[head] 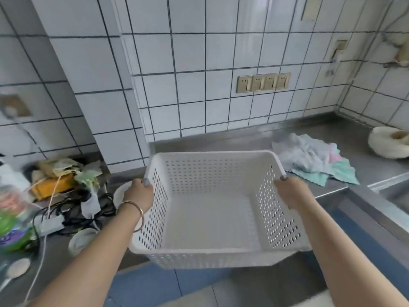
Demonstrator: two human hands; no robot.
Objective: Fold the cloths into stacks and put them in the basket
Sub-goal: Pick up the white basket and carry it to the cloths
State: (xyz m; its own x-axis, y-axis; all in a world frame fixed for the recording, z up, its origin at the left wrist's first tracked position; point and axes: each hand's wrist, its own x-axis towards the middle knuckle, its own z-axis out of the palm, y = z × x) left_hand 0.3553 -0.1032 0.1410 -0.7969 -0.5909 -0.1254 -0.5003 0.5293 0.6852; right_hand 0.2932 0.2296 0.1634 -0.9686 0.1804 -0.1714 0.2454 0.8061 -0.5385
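Observation:
A white perforated plastic basket (212, 251) sits in the middle of the view, empty, partly over the front edge of the steel counter. My left hand (141, 193) grips its left rim with the thumb over the top. My right hand (290, 191) grips its right rim the same way. A loose pile of cloths (309, 158), pale blue, pink and mint green, lies unfolded on the counter just behind and to the right of the basket.
Clutter fills the counter's left side: an orange box (53, 185), cables and a power strip (51, 224), white dishes (120, 193), a green packet (11, 231). A cream bowl-like object (387, 142) stands far right. A sink edge (389, 191) is at right. Tiled wall behind.

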